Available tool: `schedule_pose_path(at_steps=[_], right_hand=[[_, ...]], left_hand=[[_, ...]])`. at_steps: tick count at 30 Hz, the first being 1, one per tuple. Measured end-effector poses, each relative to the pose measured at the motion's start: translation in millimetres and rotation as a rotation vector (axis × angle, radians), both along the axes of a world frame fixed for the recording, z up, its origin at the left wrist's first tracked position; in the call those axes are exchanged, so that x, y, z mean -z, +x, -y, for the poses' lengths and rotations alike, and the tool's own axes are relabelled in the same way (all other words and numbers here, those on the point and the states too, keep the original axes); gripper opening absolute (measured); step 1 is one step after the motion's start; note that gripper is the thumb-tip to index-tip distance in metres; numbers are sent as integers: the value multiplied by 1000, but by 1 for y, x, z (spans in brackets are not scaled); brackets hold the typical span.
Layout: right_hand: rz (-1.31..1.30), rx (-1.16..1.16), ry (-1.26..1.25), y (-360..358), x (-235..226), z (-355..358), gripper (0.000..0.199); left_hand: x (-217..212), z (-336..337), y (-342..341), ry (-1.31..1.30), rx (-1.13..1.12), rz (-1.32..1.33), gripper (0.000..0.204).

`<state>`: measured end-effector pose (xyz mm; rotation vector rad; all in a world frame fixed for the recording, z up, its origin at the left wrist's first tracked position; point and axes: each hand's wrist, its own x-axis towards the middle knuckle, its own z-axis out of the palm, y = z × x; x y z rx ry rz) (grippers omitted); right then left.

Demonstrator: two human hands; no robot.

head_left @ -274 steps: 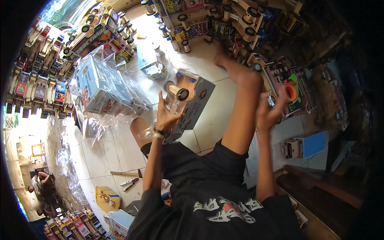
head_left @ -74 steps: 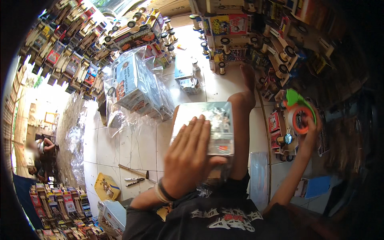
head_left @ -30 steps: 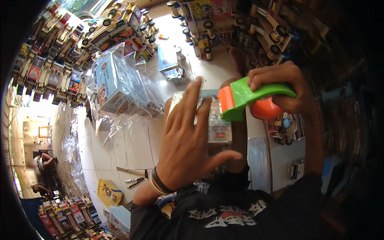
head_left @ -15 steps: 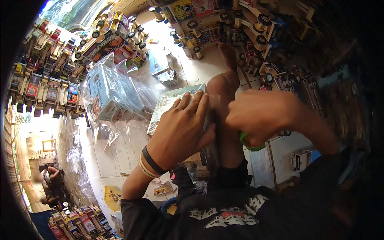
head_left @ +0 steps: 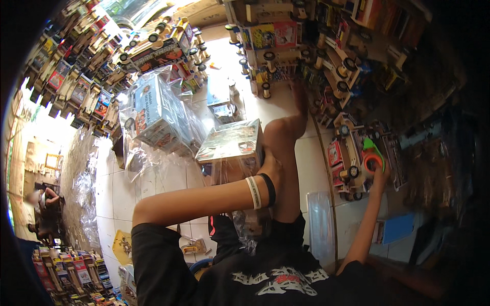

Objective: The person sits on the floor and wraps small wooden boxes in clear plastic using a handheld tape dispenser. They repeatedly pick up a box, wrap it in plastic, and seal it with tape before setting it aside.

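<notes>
The left hand (head_left: pixel 271 167), grip unclear, touches a film-wrapped box (head_left: pixel 230 140), seemingly unsealed nearside. The right hand (head_left: pixel 381 171) holds a tape dispenser (head_left: pixel 369 145).

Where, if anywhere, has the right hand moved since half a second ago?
Yes, rightward: in the picture the right hand was above the clear plastic sheet, now to its upper right.

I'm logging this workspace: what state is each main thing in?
Small box: wrapped in clear plastic
Left hand: touching the small box, partly hidden
Tape dispenser: touched by the right hand
Large box: loosely covered in plastic
Yellow container: open-topped
Clear plastic film: lying flat on the floor
</notes>
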<state>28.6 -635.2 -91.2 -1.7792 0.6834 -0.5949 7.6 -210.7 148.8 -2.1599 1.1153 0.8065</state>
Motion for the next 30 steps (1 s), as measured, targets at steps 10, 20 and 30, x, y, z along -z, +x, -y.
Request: schedule_pose_path(at_steps=[10, 20, 30], right_hand=[[79, 118, -602, -26, -37, -46, 53], [208, -973, 578, -28, -84, -346, 59], [829, -1378, 1131, -34, -175, -332, 71]], left_hand=[[2, -140, 7, -1774, -749, 84, 60], [144, -109, -14, -2257, -1121, 95, 45], [94, -125, -60, -2760, -846, -421, 85]])
